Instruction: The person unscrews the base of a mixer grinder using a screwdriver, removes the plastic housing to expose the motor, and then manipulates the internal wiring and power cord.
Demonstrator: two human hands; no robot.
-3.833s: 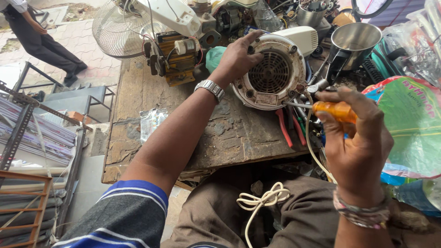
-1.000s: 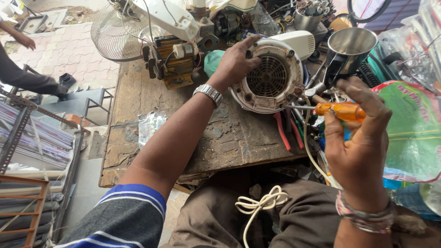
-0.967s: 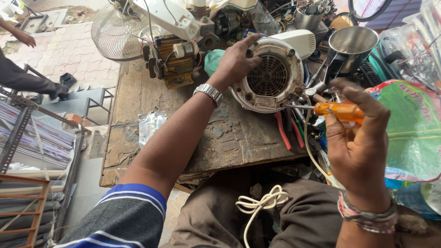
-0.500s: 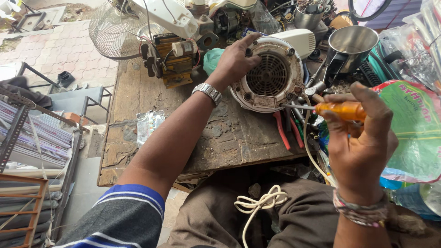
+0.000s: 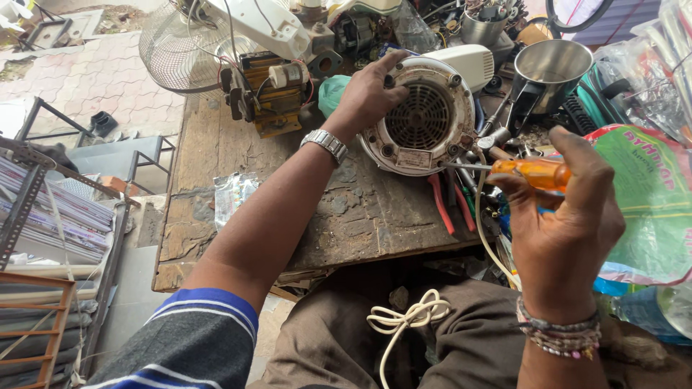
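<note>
Round white appliance base (image 5: 418,119), vented underside up, tilted on the wooden counter (image 5: 216,166); left hand (image 5: 367,94) clasps its left rim. Right hand (image 5: 566,216), just right of the base, closed around an orange-handled screwdriver (image 5: 530,171), tip at the base's lower right edge. Steel pot (image 5: 551,68) right of the base

The round white plastic appliance base (image 5: 422,119) has a dark slotted grille at its centre. The screwdriver (image 5: 530,171) has a translucent orange handle. Red-handled pliers (image 5: 441,205) lie on the weathered brown wooden tabletop (image 5: 216,155). A cream coiled cord (image 5: 411,317) rests on brown trousers (image 5: 461,338); the sleeve (image 5: 194,342) is navy with white stripes.
</note>
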